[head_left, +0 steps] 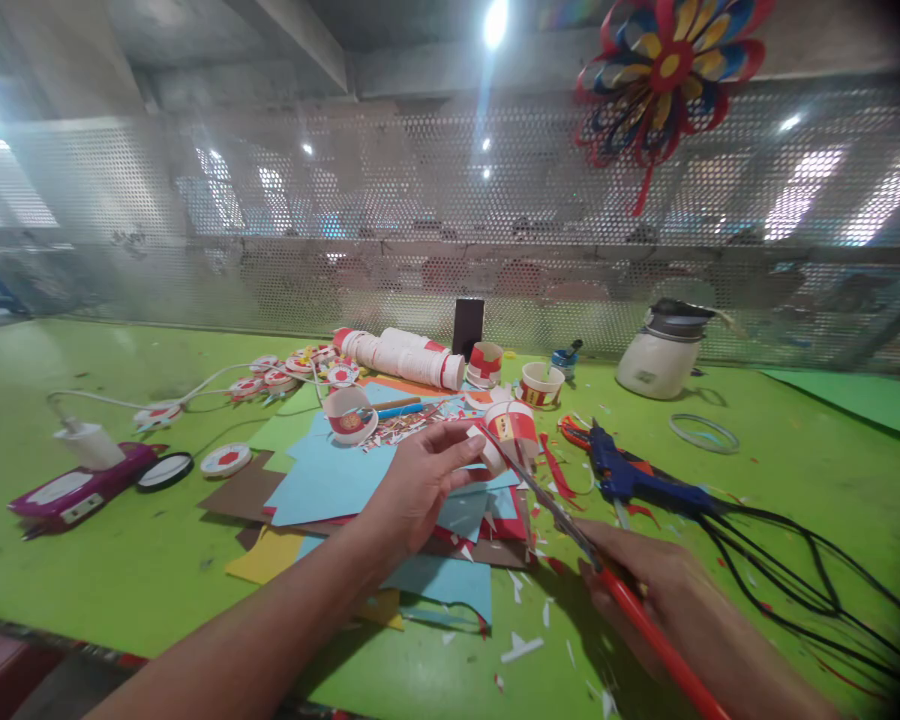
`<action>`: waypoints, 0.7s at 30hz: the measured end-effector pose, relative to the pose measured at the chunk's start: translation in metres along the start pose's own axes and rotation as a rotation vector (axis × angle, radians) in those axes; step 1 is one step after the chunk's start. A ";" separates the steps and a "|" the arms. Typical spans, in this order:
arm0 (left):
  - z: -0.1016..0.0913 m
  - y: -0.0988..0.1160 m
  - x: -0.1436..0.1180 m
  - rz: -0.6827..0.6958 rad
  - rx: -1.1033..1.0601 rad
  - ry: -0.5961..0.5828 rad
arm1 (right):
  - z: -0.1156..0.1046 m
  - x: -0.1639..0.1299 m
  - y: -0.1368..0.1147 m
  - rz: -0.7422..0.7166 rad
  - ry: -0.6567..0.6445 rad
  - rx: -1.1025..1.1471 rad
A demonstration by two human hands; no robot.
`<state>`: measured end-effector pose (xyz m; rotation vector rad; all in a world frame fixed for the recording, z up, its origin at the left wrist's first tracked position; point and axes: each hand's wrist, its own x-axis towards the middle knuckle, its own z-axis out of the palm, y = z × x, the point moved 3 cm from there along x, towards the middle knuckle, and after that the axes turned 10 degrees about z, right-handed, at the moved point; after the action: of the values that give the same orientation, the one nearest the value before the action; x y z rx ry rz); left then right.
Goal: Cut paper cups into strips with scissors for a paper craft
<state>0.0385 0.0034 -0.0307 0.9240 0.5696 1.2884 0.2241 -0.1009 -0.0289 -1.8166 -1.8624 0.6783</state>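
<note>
Left hand (420, 480) holds a small paper cup (511, 432), red and white, pinched at the rim between thumb and fingertips, lifted just above the pile of coloured paper sheets (330, 478) at mid-bench. Right hand (649, 585) is closed round the red handles of a pair of scissors (562, 515); blades run up and left, tips meeting the cup's side near its rim. Blade gap too fine to read; cannot tell whether they are biting the wall yet. Judgement: the step in hand is cutting into the cup wall. To do it well, keep the left grip close to the cut line so the thin wall does not buckle, turn the cup into the blades rather than swinging the scissors, and take short snips, with the thumb clear of the blade path. Round about: paper scraps (521, 648) strewn over the green bench (120, 560); blue glue gun (630, 478) just right of the cup, its black cord trailing off right; a stack of cups (405, 357) lying on its side further back, loose cups beside it; a white jar (660, 355) at far right; a paper flower (667, 65) on the mesh screen above.
</note>
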 end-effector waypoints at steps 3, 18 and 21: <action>-0.002 0.000 0.001 -0.012 -0.012 0.008 | -0.001 -0.001 0.001 0.009 0.020 0.005; -0.001 0.000 0.000 0.037 -0.007 0.036 | -0.002 -0.004 -0.009 0.063 -0.009 0.026; -0.001 0.000 0.000 0.043 0.000 0.035 | -0.002 -0.003 -0.009 0.064 0.006 0.044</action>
<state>0.0377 0.0040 -0.0314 0.9192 0.5798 1.3451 0.2184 -0.1043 -0.0214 -1.8546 -1.7786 0.7303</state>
